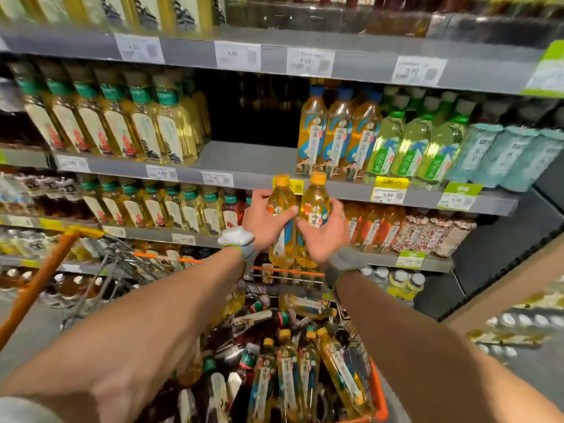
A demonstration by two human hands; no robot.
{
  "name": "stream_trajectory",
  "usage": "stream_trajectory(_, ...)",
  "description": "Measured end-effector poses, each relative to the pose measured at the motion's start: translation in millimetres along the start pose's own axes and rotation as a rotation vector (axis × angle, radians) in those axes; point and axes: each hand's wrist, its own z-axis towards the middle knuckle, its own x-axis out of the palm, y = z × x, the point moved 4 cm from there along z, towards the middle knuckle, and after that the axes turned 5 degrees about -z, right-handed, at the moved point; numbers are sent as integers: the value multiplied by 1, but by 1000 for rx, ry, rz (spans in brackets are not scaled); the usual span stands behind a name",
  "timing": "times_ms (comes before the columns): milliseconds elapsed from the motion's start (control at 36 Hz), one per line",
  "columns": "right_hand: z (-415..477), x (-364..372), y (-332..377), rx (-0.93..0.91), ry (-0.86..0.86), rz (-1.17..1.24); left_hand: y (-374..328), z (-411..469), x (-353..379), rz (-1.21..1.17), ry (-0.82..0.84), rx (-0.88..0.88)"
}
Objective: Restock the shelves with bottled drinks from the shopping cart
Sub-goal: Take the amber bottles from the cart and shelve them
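Note:
My left hand [265,222] grips a yellow-capped tea bottle [281,206], and my right hand [324,235] grips a second one [316,199] right beside it. Both bottles are upright and raised in front of the grey shelf edge [250,178]. Just above them, the shelf [244,157] has a bare gap between green-capped bottles [171,126] on the left and blue-capped tea bottles [335,132] on the right. Below my arms, the shopping cart [378,392] holds several more bottles [290,377] lying jumbled.
Light green bottles [412,141] and pale teal ones [500,157] fill the shelf further right. Lower shelves hold more drinks [171,209]. The cart's orange handle [36,285] runs at the left. A cardboard-coloured display edge [503,288] stands at the right.

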Motion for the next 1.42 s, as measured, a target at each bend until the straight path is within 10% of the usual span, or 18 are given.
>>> stream_trajectory(333,44,-24,24,-87,-209,73,-66,57,-4,156,110,309)
stream_trajectory(889,77,-71,58,-346,-326,155,-126,65,2,167,-181,608)
stream_trajectory(1417,104,-65,63,-412,-329,138,-125,87,9,129,-228,621)
